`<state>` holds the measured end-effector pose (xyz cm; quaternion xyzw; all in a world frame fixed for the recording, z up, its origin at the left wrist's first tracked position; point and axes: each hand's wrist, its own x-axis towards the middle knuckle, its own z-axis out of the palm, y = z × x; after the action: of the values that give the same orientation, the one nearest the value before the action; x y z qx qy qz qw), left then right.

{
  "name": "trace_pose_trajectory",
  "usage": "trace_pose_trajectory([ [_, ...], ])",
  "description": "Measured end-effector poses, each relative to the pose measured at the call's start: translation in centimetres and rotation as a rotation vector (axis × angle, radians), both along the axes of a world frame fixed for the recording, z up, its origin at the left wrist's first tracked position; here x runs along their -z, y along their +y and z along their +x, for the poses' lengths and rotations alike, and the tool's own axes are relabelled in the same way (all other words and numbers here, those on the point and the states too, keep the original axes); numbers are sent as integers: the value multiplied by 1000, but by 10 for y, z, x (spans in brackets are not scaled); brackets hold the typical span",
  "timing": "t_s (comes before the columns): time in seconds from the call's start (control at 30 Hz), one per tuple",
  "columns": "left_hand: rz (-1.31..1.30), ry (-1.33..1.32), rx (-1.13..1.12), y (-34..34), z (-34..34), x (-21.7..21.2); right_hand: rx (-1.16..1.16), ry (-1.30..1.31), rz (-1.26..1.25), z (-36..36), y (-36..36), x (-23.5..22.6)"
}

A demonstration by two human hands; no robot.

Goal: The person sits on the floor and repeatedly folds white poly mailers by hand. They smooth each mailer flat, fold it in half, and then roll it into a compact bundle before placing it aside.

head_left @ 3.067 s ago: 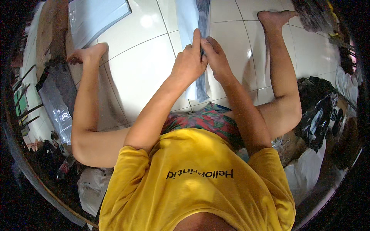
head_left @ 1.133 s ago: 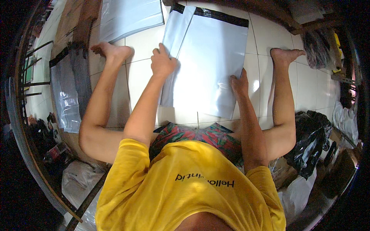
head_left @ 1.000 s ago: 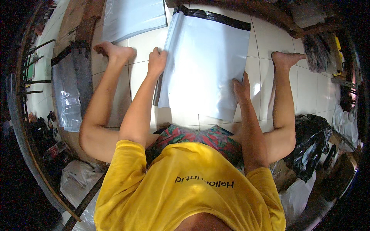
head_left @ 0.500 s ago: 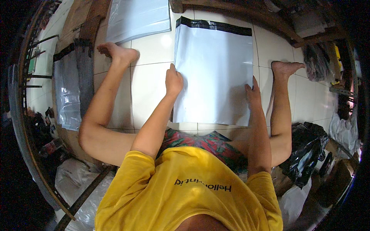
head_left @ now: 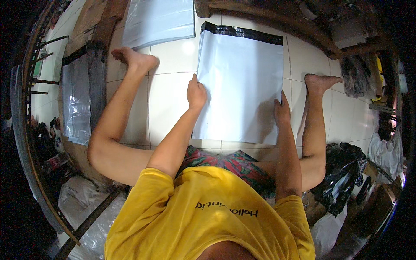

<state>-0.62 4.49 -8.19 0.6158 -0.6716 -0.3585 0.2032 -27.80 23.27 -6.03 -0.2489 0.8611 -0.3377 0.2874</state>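
Pale plastic bags (head_left: 242, 86), stacked and black-banded along 1 end, are being held, in the head view, over the tiled floor (head_left: 171, 99), short of its far edge by a wooden beam (head_left: 271, 18). Their right edge is being pinched by the right hand (head_left: 282, 112); their left edge is being touched by the curled left hand (head_left: 196, 94), whose pinch cannot be told.

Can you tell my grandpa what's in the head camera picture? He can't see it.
The left hand and right hand touch opposite sides of a stack of pale plastic sheets with a black top band. Bare legs spread on either side, over white floor tiles.
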Motion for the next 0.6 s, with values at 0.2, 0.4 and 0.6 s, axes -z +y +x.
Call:
trace_pose_trajectory([
  [0.2, 45, 96, -65, -6, 4, 6, 96, -74, -37, 7, -4, -6],
  [0.4, 40, 131, -63, -2, 9, -9, -48, 129, -72, -4, 7, 17],
  [0.6, 47, -144, 109, 8, 38, -20, -144, 265, 364, -28, 5, 22],
])
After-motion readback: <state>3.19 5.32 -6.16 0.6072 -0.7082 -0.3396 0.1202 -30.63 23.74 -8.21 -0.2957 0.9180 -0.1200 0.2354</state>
